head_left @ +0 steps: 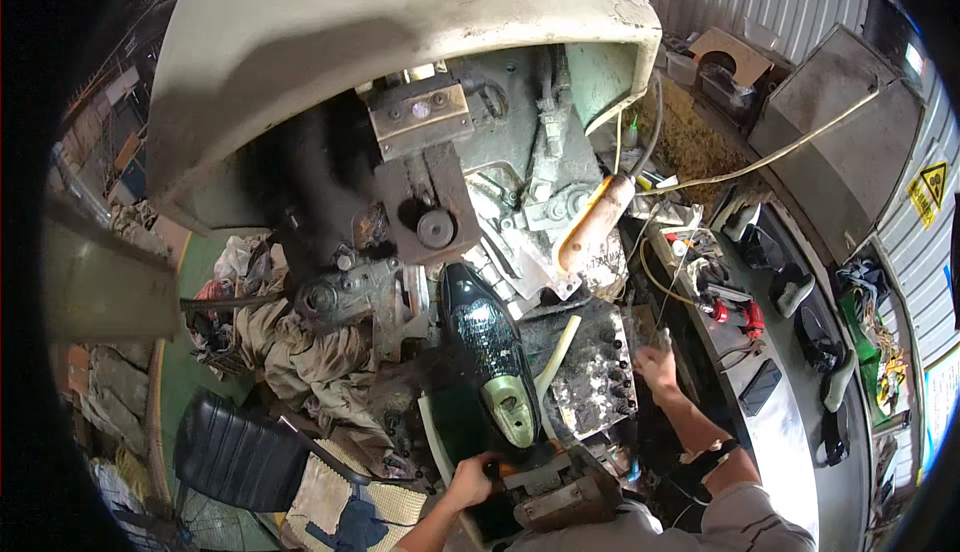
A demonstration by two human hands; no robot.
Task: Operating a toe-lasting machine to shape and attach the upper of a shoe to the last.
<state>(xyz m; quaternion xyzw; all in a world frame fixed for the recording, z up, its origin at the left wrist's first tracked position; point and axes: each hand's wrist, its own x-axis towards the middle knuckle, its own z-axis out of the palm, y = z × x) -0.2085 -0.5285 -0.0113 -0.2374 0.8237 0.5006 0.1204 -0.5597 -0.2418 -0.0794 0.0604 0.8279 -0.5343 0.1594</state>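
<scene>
Beneath the cream machine hood (405, 12), we found the dark press head (425, 202) just beyond the toe of the glossy black shoe (485, 337); whether they touched, we could not tell. The shoe lay on its green last (512, 400), between the press head and the metal clamp block (560, 492) nearest our body. We judged that a toe set off line could let the head crease the upper, and that a poorly backed heel could let the last slip. The lit hand lamp (597, 222) leaned among the mechanism; a snagged cable could have pulled it loose. Our left hand (470, 482) was partly curled against a dark knob (491, 466) near the heel; we could not confirm a firm grip, and a shift of the block could have pinched its fingers. Our right hand (656, 367) had its fingers curled in, well apart from the shoe; we could not tell whether it held a control. If it did, an early pull would have endangered the left fingers. The pale strip (560, 347) beside the shoe could have fouled any movement there.
</scene>
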